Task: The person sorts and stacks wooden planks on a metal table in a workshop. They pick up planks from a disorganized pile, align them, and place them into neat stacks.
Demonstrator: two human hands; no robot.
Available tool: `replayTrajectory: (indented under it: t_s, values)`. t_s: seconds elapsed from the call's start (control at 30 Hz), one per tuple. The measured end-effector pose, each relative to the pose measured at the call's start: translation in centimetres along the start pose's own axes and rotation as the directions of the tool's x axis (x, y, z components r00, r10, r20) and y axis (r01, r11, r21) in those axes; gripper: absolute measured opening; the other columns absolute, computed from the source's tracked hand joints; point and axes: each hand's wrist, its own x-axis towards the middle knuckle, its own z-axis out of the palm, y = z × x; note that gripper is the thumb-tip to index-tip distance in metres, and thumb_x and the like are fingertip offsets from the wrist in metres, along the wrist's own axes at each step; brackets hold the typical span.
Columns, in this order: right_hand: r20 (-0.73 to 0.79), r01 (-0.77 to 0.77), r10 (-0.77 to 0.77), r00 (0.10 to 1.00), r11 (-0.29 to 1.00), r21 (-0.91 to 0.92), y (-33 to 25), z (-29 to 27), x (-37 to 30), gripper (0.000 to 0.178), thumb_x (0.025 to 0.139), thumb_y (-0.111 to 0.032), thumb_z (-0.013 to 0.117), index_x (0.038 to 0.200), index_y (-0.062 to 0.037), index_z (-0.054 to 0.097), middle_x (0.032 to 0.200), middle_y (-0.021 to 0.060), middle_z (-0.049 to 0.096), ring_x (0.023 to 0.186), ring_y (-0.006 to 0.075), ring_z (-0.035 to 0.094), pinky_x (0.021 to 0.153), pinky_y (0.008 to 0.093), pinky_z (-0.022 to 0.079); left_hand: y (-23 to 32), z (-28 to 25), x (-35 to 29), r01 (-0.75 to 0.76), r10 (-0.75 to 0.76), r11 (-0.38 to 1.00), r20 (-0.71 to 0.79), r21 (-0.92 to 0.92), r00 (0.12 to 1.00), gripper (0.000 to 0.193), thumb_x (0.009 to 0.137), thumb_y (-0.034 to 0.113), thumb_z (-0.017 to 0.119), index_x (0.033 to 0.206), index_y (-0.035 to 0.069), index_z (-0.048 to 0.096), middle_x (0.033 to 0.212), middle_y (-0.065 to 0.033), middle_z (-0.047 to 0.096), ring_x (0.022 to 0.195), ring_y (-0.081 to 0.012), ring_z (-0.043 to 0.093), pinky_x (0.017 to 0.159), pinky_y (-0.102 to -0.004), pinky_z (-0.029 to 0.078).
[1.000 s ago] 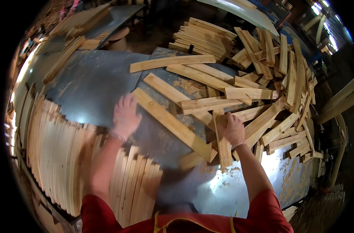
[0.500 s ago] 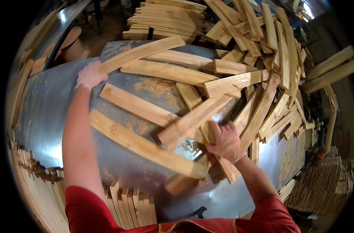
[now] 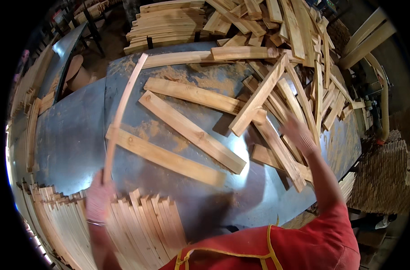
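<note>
My left hand (image 3: 100,194), gloved, is closed around the lower end of a thin wooden slat (image 3: 123,101). That slat stands on edge, pointing away from me across the left part of the metal table (image 3: 70,130). My right hand (image 3: 299,133), also gloved and blurred, is at the right over the jumbled slats; its fingers are too smeared to show a grip. Between my hands lie a pale slat (image 3: 193,131), a yellowish curved slat (image 3: 169,156) and a longer slat (image 3: 193,94). Close to my right hand, another slat (image 3: 261,94) lies slantwise across others.
A large heap of loose slats (image 3: 299,31) fills the far right. Slats in a row (image 3: 146,220) stand along the near left edge, and a stack (image 3: 166,24) lies beyond the table. Sawdust (image 3: 209,83) covers patches of metal. Hoses (image 3: 369,38) hang at the right.
My left hand has drawn a slat from the far left toward me, turning it on edge. My right hand has moved up and right, and the slats near it have shifted.
</note>
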Motion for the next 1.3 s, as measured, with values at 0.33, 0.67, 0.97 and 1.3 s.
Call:
replayTrajectory:
  t_s: [0.33, 0.67, 0.97, 1.3]
  values:
    - [-0.123, -0.102, 0.588, 0.8, 0.334, 0.937, -10.1, 4.3, 8.7, 0.088, 0.077, -0.023, 0.08, 0.152, -0.0037, 0.039, 0.121, 0.0223, 0.069, 0.103, 0.0344, 0.07, 0.082, 0.0473, 0.058, -9.0, 22.3, -22.6, 0.127, -0.014, 0.849, 0.218, -0.513, 0.976, 0.062, 0.084, 0.017, 0.083, 0.137, 0.001, 0.055, 0.095, -0.0054, 0.067, 0.08, -0.019, 0.068, 0.074, -0.0334, 0.057]
    - [0.426, -0.277, -0.443, 0.789, 0.362, 0.89, -10.3, 18.1, -28.7, 0.078, 0.091, -0.026, 0.072, 0.157, -0.0017, 0.037, 0.134, 0.0228, 0.064, 0.123, 0.0274, 0.063, 0.102, 0.0425, 0.051, -21.7, 28.5, -37.9, 0.267, -0.292, 0.913, -0.036, -0.309, 0.956, 0.067, 0.092, 0.023, 0.079, 0.148, -0.002, 0.05, 0.103, -0.0105, 0.07, 0.088, -0.0236, 0.072, 0.081, -0.0401, 0.059]
    - [0.485, 0.636, -0.841, 0.242, 0.515, 0.576, -22.5, 15.5, -21.1, 0.038, 0.094, -0.037, 0.062, 0.125, -0.0169, 0.073, 0.132, 0.0242, 0.067, 0.126, 0.0364, 0.064, 0.106, 0.045, 0.052, -23.0, 27.5, -35.3, 0.218, 0.507, 0.348, -0.379, 0.912, 0.774, 0.096, 0.079, 0.044, 0.086, 0.157, 0.011, 0.042, 0.154, -0.0186, 0.045, 0.143, -0.0435, 0.041, 0.117, -0.0605, 0.034]
    - [0.056, 0.397, -0.401, 0.914, 0.915, 0.071, -17.7, 14.0, -4.8, 0.075, 0.081, -0.027, 0.076, 0.148, -0.0123, 0.047, 0.134, 0.0267, 0.06, 0.124, 0.0448, 0.06, 0.102, 0.0519, 0.052, -21.9, 26.0, -33.2, 0.299, 0.381, 0.225, -0.366, 0.928, 0.849, 0.101, 0.074, 0.041, 0.086, 0.158, 0.014, 0.037, 0.153, -0.0167, 0.039, 0.136, -0.0461, 0.043, 0.112, -0.0609, 0.038]
